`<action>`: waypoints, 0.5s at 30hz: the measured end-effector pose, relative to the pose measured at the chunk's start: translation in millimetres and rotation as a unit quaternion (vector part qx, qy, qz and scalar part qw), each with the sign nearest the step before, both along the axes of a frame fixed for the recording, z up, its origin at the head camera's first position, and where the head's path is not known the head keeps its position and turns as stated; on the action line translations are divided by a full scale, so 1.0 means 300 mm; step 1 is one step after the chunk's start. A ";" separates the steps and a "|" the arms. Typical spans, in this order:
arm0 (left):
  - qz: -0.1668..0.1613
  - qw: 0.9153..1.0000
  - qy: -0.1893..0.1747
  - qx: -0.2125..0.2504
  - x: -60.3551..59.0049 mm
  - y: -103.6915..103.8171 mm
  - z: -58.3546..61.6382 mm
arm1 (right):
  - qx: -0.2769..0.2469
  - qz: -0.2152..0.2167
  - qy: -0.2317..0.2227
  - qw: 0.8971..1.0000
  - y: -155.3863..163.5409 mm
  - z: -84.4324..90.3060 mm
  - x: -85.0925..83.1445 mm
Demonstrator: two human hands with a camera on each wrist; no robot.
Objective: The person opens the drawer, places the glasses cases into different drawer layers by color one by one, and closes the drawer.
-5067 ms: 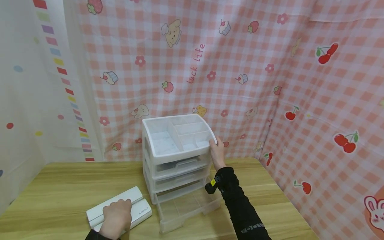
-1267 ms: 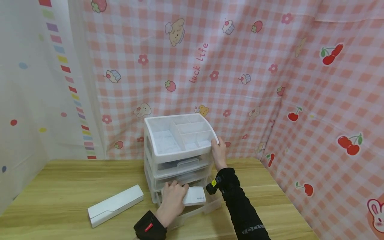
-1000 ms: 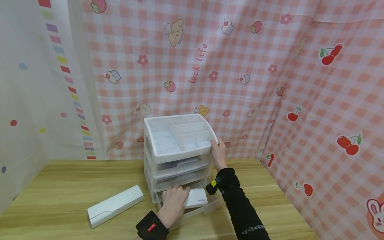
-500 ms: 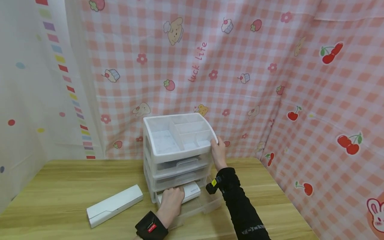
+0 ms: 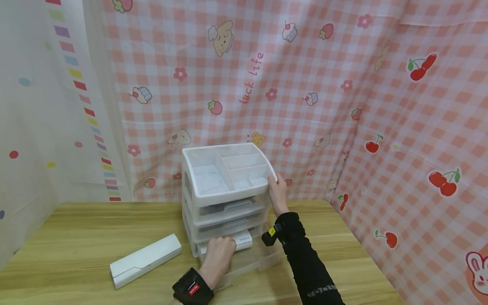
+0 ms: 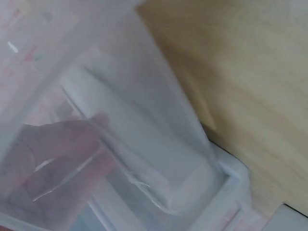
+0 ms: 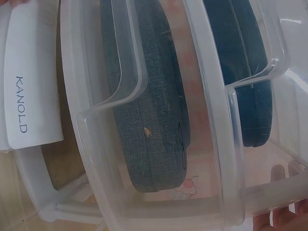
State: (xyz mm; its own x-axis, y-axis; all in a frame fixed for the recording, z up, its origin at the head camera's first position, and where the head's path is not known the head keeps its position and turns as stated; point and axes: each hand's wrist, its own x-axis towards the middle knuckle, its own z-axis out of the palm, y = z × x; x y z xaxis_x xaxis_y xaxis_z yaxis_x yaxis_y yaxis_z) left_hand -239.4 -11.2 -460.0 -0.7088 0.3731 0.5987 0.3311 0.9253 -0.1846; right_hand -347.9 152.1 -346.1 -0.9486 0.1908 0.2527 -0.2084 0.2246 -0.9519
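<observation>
In the head view my left hand (image 5: 218, 253) reaches into the pulled-out clear bottom drawer (image 5: 249, 266) and grips a white glasses case (image 5: 244, 240). That case lies across the back of the drawer, partly under the drawer above. Through the clear plastic, the left wrist view shows my fingers at the seam of the case (image 6: 139, 130). "KANOLD" reads on its end in the right wrist view. My right hand (image 5: 278, 194) holds the top right corner of the white drawer organizer (image 5: 232, 196). Its fingertips (image 7: 284, 219) show at the lower right of the right wrist view.
A second white glasses case (image 5: 146, 260) lies on the wooden table (image 5: 87, 228), left of the organizer. The upper drawers hold dark blue-grey fabric-covered cases (image 7: 151, 144). The divided top tray (image 5: 207, 178) is uncovered. Checked curtains stand behind and to the right.
My left hand has carried the KANOLD case from beside the other case on the table into the bottom drawer, turned it, and pushed it further back. My right hand keeps its hold on the corner.
</observation>
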 end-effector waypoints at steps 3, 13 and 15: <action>0.011 1.000 -0.006 -0.023 0.003 0.005 0.000 | -0.001 -0.001 0.003 1.000 0.004 -0.013 -0.014; 0.038 0.998 -0.010 -0.041 0.018 0.016 -0.006 | -0.005 -0.003 0.004 1.000 0.005 -0.013 -0.012; 0.045 0.998 -0.016 -0.041 0.024 0.012 -0.004 | -0.006 0.000 0.000 1.000 0.006 -0.014 -0.010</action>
State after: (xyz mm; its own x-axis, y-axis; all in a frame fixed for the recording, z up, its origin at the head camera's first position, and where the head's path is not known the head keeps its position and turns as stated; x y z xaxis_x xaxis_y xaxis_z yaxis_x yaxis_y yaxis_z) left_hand -232.1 -7.8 -461.4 -0.7600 0.3545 0.5448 0.2553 0.9336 -0.2514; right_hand -350.9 153.8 -350.3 -0.9485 0.1940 0.2505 -0.2085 0.2131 -0.9545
